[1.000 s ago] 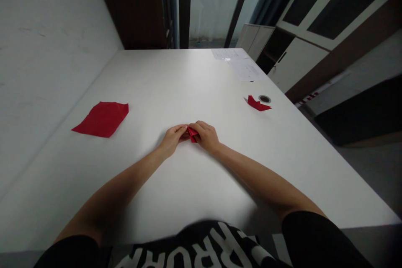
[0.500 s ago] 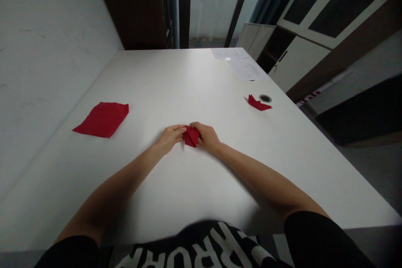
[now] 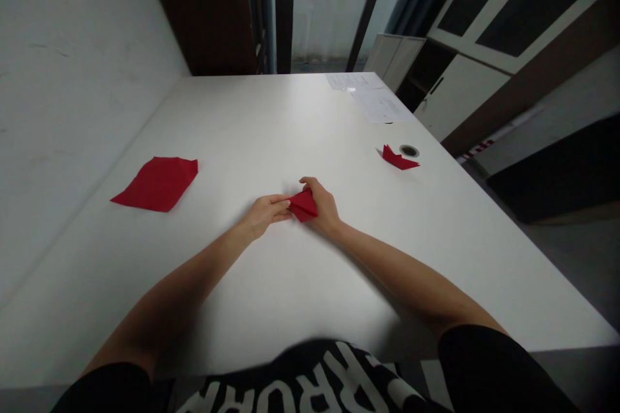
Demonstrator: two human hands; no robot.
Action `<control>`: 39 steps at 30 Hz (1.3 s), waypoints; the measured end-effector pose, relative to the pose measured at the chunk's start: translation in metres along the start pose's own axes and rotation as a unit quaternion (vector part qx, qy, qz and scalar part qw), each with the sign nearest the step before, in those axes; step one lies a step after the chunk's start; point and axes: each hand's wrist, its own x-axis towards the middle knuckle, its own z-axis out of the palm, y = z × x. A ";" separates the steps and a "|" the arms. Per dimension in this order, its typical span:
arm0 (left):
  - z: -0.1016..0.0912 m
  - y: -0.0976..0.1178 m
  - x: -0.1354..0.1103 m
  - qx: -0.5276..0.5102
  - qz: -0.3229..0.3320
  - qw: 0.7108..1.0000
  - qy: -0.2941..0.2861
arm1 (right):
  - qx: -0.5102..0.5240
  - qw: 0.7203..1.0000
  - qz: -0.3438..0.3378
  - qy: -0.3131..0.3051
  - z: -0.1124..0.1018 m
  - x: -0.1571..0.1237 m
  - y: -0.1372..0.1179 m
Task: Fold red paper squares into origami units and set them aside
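Between my hands, just above the white table [image 3: 232, 142], is a small piece of folded red paper [image 3: 304, 206] with a crease across its face. My left hand [image 3: 267, 211] pinches its left corner between thumb and fingers. On the other side my right hand [image 3: 325, 206] is closed around its right edge, the index finger raised off the paper and bent. Some fingers of the right hand are hidden behind the paper.
A red paper sheet [image 3: 157, 184] lies at the left. A boat-like folded red paper [image 3: 400, 158] sits at the right beside a round grommet [image 3: 409, 151]. Printed sheets [image 3: 380, 105] lie near the far right edge. A wall [image 3: 72, 77] borders the table's left side.
The folded paper has turned and shifted slightly right, its point now towards my left fingers. My right hand's index finger has lifted away from the paper.
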 end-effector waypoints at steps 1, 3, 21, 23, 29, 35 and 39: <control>0.002 0.000 -0.001 -0.007 -0.003 1.000 0.007 | 0.010 1.000 0.014 0.004 0.001 0.000 0.000; 0.005 -0.001 -0.002 -0.025 -0.005 0.999 0.020 | 0.030 0.999 0.035 0.006 0.002 -0.001 0.000; 0.025 -0.013 -0.008 -0.122 0.085 0.988 0.040 | 0.035 0.994 -0.087 0.057 0.009 0.003 0.012; 0.026 -0.012 -0.009 -0.113 0.091 0.988 0.048 | 0.035 0.994 -0.088 0.056 0.007 0.003 0.008; 0.030 -0.013 -0.010 -0.075 0.159 0.982 0.073 | 0.093 0.991 -0.042 0.081 0.002 0.002 -0.003; 0.031 -0.013 -0.012 -0.097 0.144 0.982 0.072 | 0.110 0.989 -0.066 0.068 0.006 -0.001 0.001; 0.027 -0.014 -0.009 -0.126 0.129 0.981 0.069 | 0.096 0.990 -0.091 0.055 0.006 -0.001 0.003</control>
